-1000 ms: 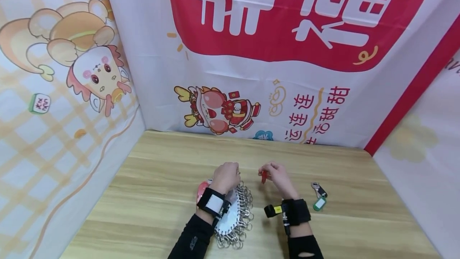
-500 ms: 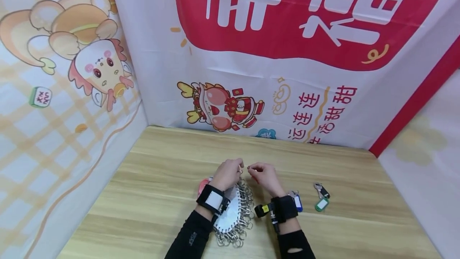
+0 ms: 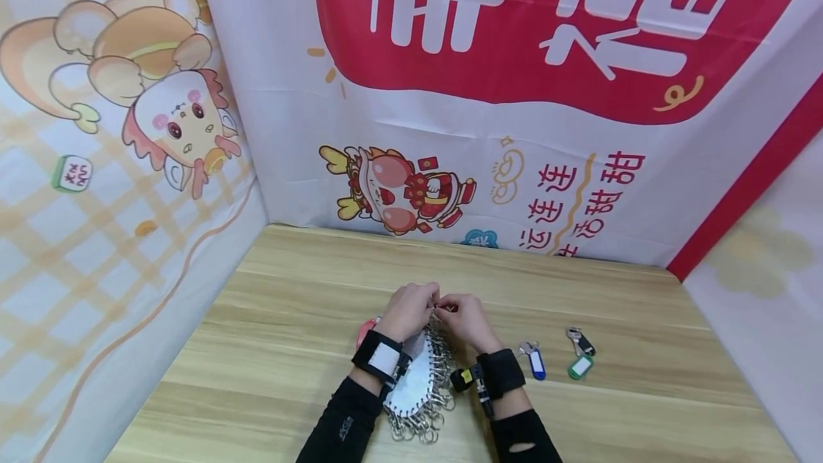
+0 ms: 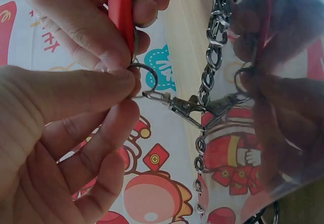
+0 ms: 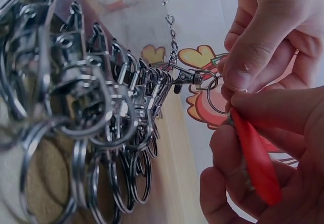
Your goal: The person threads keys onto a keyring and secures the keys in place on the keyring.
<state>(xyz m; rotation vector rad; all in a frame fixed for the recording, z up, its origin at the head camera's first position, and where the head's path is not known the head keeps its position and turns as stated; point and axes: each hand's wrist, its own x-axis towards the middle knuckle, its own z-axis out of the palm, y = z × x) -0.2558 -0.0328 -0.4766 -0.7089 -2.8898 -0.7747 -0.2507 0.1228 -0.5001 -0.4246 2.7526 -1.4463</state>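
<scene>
A shiny, mirror-like panel (image 3: 411, 386) lies under my left forearm, its edge hung with several metal swivel clasps and split rings (image 5: 140, 176). With thumb and fingertips, my left hand (image 3: 410, 309) pinches one split ring (image 4: 154, 75), which hangs from a clasp (image 5: 187, 77) at the far end of the row. My right hand (image 3: 468, 319) meets it there, gripping a red key tag (image 5: 257, 163) whose narrow end touches the ring. Both thumb tips almost meet at that spot. Fingers hide where tag and ring come together.
A key with a blue tag (image 3: 536, 361) lies right of my right wrist. Beyond it is another key with a green tag (image 3: 581, 366) and a black piece (image 3: 585, 344). A pink shape (image 3: 366, 331) shows left of the panel. Printed cloth walls (image 3: 283, 163) border the wooden table.
My right hand has moved left, bringing the red key tag to the ring at my left fingertips. The blue-tagged key, hidden earlier by my right wrist, now shows.
</scene>
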